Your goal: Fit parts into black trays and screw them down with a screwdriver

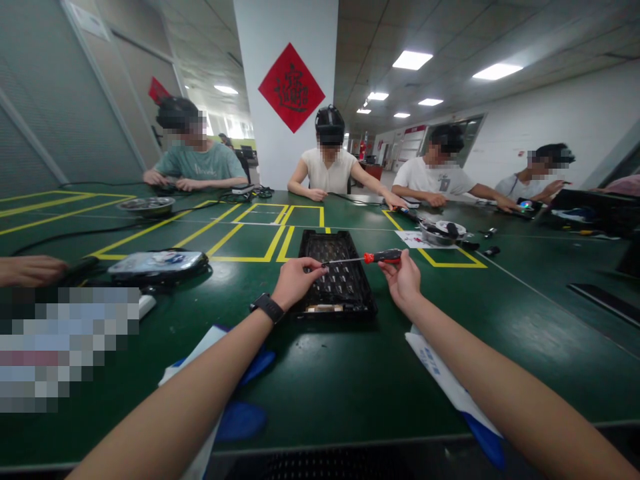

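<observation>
A screwdriver [384, 257] with a red and black handle lies almost level in my right hand [404, 279], its thin shaft pointing left. My left hand [299, 283], with a dark watch at the wrist, is closed in a pinch around the shaft's tip. Whatever the pinched fingers hold there is too small to make out. Under both hands lies a black tray [367, 301] with rows of small shiny metal pieces, which I cannot name. A pale strip [324, 309] lies at its near end, and my left hand covers part of the tray's left side.
Blue and white packets or cloths [255, 367] lie beneath my forearms. A cased device [160, 263] with cables stands left, near another person's hand [33, 270]. Metal bowls [445, 232] stand farther back. Several people sit across the green table [320, 393], marked with yellow tape.
</observation>
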{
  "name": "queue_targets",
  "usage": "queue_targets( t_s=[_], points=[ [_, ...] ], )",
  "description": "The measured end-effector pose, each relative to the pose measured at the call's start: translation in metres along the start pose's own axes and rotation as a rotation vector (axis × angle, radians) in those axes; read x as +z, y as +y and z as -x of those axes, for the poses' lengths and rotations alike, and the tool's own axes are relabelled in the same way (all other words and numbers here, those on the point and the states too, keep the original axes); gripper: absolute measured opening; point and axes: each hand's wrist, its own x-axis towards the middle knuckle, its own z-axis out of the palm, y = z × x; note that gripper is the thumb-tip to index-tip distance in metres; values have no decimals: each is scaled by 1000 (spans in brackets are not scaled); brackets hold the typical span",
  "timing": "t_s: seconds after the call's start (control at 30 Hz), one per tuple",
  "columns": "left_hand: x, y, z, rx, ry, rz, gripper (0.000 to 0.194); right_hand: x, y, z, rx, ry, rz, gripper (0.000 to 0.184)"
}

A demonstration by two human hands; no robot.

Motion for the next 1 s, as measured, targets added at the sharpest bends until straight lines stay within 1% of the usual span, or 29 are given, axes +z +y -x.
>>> queue_targets(
  t_s=[0.17, 0.4, 0.5, 0.63, 0.83, 0.93, 1.0],
  points=[
    [0, -4, 0, -30, 26, -64, 24, -1, -1, -1, -14, 10, -12, 26],
    [-2, 3, 3, 11, 15, -230, 19, 2, -2, 2, -29, -6, 10, 27],
    [-2, 4, 4, 38, 10, -284, 18, 5, -4, 4, -60, -25, 36, 29],
    [-1, 2, 3, 77, 4, -329, 16, 8, -7, 6, -146, -55, 90, 31],
    [-2, 2, 3, 85, 1, -379, 14, 17, -17, 16, -365, -124, 183, 31],
    [-2, 3, 4, 77, -7, -395, 14, 23, -22, 26, -413, -146, 199, 29],
    [-2, 4, 4, 74, -17, -414, 15, 27, -23, 32, -415, -174, 206, 28]
  ],
)
